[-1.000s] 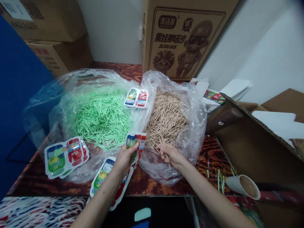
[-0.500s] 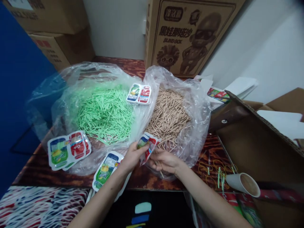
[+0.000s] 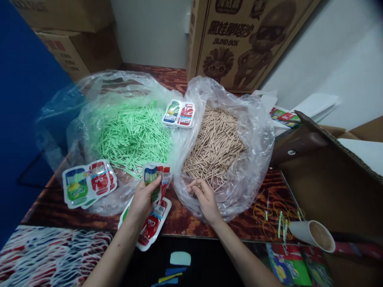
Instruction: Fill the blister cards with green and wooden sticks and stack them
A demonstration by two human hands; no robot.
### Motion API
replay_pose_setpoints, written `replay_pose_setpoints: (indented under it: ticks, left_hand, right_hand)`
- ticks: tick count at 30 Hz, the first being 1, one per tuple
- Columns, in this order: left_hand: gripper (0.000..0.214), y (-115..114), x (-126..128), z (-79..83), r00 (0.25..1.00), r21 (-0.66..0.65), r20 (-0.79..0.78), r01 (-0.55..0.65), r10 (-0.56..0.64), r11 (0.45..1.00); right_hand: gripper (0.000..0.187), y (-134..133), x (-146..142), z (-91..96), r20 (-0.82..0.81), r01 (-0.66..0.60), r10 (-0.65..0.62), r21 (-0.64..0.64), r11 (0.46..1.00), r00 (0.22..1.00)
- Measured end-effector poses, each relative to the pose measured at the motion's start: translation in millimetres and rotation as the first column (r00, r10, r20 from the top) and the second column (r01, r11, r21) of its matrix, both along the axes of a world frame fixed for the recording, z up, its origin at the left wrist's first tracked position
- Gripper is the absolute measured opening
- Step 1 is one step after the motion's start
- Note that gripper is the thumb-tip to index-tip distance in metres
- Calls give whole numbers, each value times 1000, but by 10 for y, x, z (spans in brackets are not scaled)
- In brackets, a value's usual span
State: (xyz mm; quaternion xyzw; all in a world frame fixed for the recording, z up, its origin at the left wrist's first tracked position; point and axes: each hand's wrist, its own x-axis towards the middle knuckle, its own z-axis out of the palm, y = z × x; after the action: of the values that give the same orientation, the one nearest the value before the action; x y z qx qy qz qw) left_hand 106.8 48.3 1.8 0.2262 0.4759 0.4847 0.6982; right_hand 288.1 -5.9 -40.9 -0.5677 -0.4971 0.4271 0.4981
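Note:
My left hand is closed on a small green-and-red printed packet, held upright and partly covered by the thumb. Under that hand, on the table edge, lies another packet with a red cola print. My right hand is at the near side of a heap of thin brown sticks in a clear plastic bag. Its fingers are curled around a few brown sticks, whose ends show between them. To the left, a second clear bag holds a heap of light green sticks.
Two stacked packets lie at the left, and another packet rests between the bags. Rubber bands and a paper cup are at the right beside an open carton. A tall cardboard box stands behind.
My hands have moved apart. The left has carried the packet leftward, away from the right hand; the right is now at the brown sticks. The view has shifted slightly.

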Motion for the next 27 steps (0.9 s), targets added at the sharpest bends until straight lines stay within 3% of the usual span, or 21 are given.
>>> replay_pose_setpoints:
  ticks: [3, 7, 10, 13, 18, 27]
  left_hand:
    - [38, -23, 2, -42, 1000, -9, 13, 8, -7, 1000]
    - [37, -37, 6, -37, 1000, -32, 18, -24, 25, 999]
    - [37, -40, -3, -21, 999, -47, 18, -40, 41, 998]
    - [36, -44, -21, -10, 998, -57, 27, -49, 51, 997]
    - [33, -70, -49, -10, 998, -54, 16, -61, 62, 997]
    - [28, -184, -198, -126, 988, 6, -154, -19, 19, 1000]
  right_hand:
    - [12, -56, -31, -61, -42, -19, 20, 22, 1000, 999]
    - [49, -72, -32, -93, -101, -12, 14, 21, 1000, 995]
    - [31, -44, 8, -57, -74, -38, 39, 26, 999, 996]
    - [16, -7, 41, -52, 52, -63, 59, 76, 995, 997]
    - [17, 49, 17, -105, 92, -119, 113, 54, 991, 989]
    - [18, 59, -13, 54, 62, -138, 134, 60, 989, 989]
